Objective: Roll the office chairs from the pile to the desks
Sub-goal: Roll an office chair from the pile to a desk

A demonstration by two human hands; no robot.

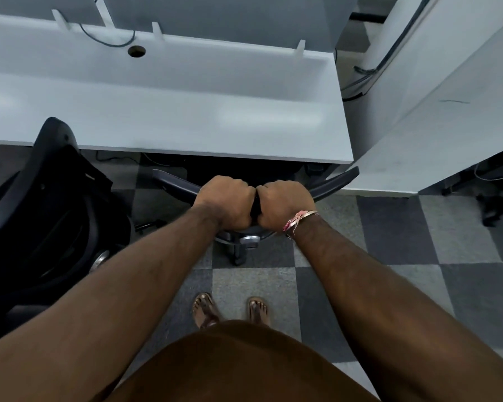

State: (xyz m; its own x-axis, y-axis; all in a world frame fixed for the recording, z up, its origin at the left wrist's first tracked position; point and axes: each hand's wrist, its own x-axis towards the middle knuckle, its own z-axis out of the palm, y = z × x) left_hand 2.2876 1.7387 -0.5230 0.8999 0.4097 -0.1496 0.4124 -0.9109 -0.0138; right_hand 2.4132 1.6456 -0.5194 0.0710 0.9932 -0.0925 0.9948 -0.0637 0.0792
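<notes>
Two hands, both gripping one office chair (pixel 336 181) by the top edge of its backrest. Left hand (pixel 225 203) and right hand (pixel 285 203) sit side by side at the middle of the backrest top, knuckles nearly touching, fingers curled over the edge on both. Right wrist wears one bracelet (pixel 298 219) with pink thread.

The held chair is in front of the white desk (pixel 186 117), seat mostly hidden under the desk edge; only the curved backrest top and part of the base show. One chrome caster hub (pixel 250 240) is visible under the hands, with a dark leg below it.

Second chair (pixel 41 198), black, stands to the left, beside the same desk, backrest tilted toward the camera. So two chairs counted in view.

Desk top has one round cable hole (pixel 136 50) and one dark cable (pixel 111 39) looping near it. Three small white divider brackets stand along the rear shelf. A second white desk (pixel 447 126) is on the right, separated by a gap with cables (pixel 363 79) hanging in it.

Floor is grey checked carpet tile (pixel 404 236). Two feet in sandals (pixel 204 310) stand on it just behind the chair. Brown garment (pixel 244 369) at bottom.
</notes>
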